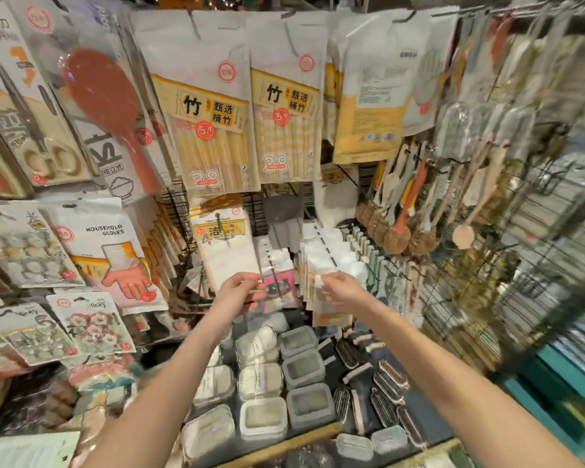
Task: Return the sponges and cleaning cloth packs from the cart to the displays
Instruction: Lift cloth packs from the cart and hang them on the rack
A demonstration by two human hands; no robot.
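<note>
Head view: your left hand [240,292] and right hand [343,291] reach forward, side by side but apart, to the lower middle of a hanging display. The fingers [325,282] of the right hand are curled and grip the white top of a cloth pack [330,314], whose orange foot hangs below the hand; this pack stands at the front of a row of packs [321,251] hung one behind another on a peg. The fingers [252,285] and thumb of the left hand are pinched on the left edge of a pink pack [279,288], which hangs just left of that row; blur hides the finer detail of this grip. Behind the left hand hangs a towel pack [227,244] with a yellow header. Above hang two chopstick packs [210,130], at left a glove pack [115,251], at right a cluster of brushes [399,228] on a wire grid [487,282]. Below your forearms, lidded boxes [298,369] stand in rows on a dark shelf [362,393].
</note>
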